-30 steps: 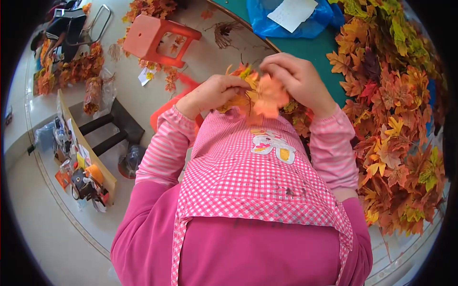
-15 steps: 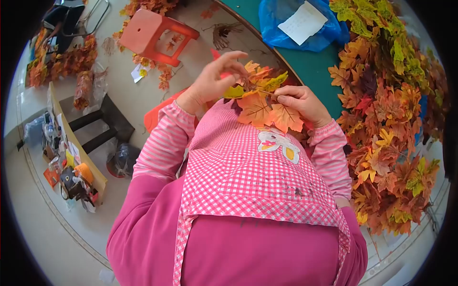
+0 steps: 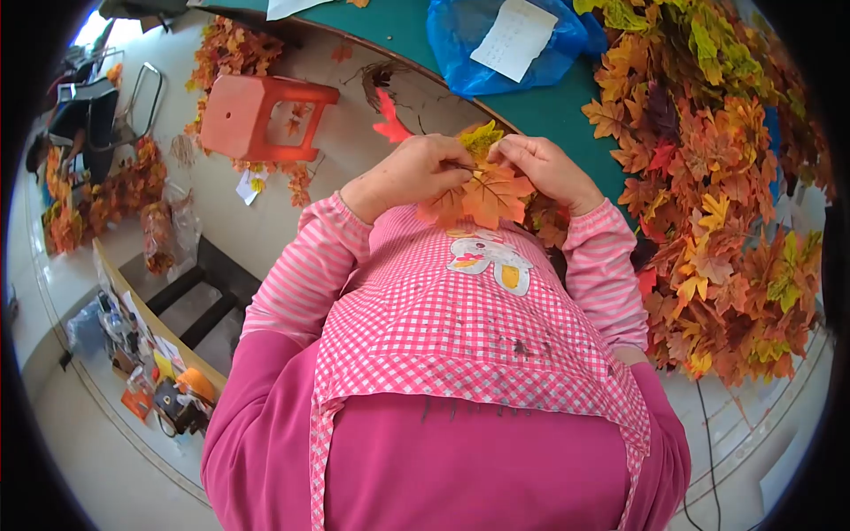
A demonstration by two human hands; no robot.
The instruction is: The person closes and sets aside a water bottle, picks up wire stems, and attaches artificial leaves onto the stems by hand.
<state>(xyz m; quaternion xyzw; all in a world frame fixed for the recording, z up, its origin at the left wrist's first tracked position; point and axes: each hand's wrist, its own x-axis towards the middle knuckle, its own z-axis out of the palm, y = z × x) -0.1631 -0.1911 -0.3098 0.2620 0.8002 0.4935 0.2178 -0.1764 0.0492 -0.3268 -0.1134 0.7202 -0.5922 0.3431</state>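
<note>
In front of my apron (image 3: 425,301) I hold a garland of artificial maple leaves (image 3: 492,196), orange with some yellow-green. My left hand (image 3: 414,175) has its fingers closed on the stem at the left side of the leaves. Across from it, my right hand (image 3: 549,170) pinches the garland near its upper right, thumb and forefinger together. A red leaf (image 3: 390,117) sticks up just beyond my left hand. The stem between the hands is partly covered by leaves and fingers.
A green table (image 3: 390,31) curves ahead, carrying a blue plastic bag (image 3: 452,66) with a paper slip (image 3: 515,40). Piled maple leaves (image 3: 708,230) fill the right. An orange stool (image 3: 257,115) stands on the floor at left, near a box of odds and ends (image 3: 155,354).
My left hand has come down and closed in on the stem, where its fingers were raised and spread. My right hand has shifted slightly up. The view has also turned.
</note>
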